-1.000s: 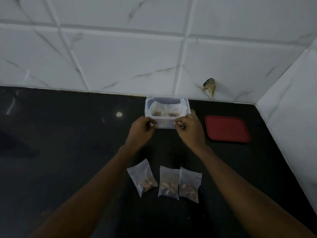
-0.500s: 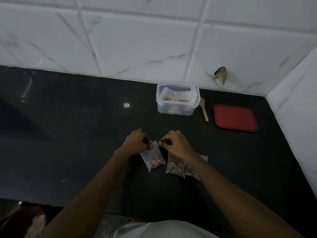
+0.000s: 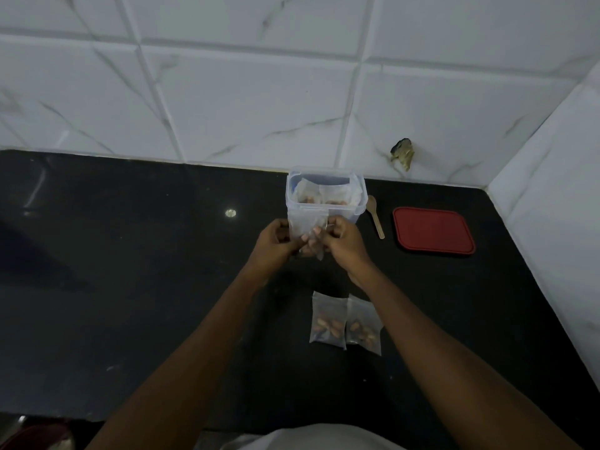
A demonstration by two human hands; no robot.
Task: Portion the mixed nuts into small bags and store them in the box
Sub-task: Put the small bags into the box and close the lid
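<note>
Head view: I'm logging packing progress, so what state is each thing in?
Clear plastic box: open, bags inside.
Red rectangular plastic lid: off, flat on the black counter.
Small clear bag: pinched by left hand and right hand, before the box.
Left clear nut bag on counter: lying flat.
Right clear nut bag on counter: lying flat.
Small wooden spoon: lying beside the box.

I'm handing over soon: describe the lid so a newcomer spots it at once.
On the black countertop, look to the far right corner. The red lid lies flat there, right of the wooden spoon; nothing else there is red.
</note>
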